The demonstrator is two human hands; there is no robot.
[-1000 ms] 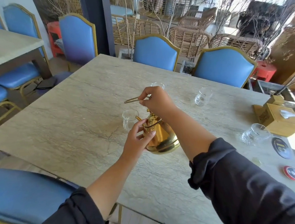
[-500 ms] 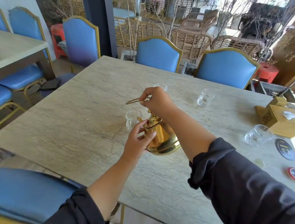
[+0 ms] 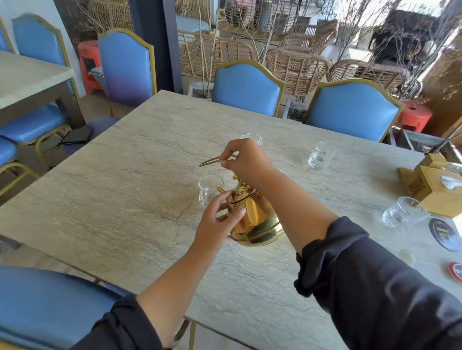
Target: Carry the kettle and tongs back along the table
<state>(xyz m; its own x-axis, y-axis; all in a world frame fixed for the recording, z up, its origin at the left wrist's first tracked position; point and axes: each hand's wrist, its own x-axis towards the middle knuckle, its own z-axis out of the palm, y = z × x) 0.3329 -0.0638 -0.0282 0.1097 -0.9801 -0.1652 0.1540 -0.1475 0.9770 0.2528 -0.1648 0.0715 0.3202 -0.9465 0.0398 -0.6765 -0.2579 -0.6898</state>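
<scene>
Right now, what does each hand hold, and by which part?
The right hand pinches thin gold tongs at their rear end. The left hand grips the gold pot on its side, near the spout.

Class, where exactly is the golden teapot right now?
In the head view, the golden teapot stands near the middle of the stone table, gripped by the left hand, just right of a small empty glass.

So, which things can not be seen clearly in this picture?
- Head view: the far end of the gold tongs is covered by the right hand.
- The glass behind that hand shows only its rim.
- What the gold pot contains: lid closed.
- Part of the pot's left side is behind the left hand.
- The coaster print is too small to read.
</scene>
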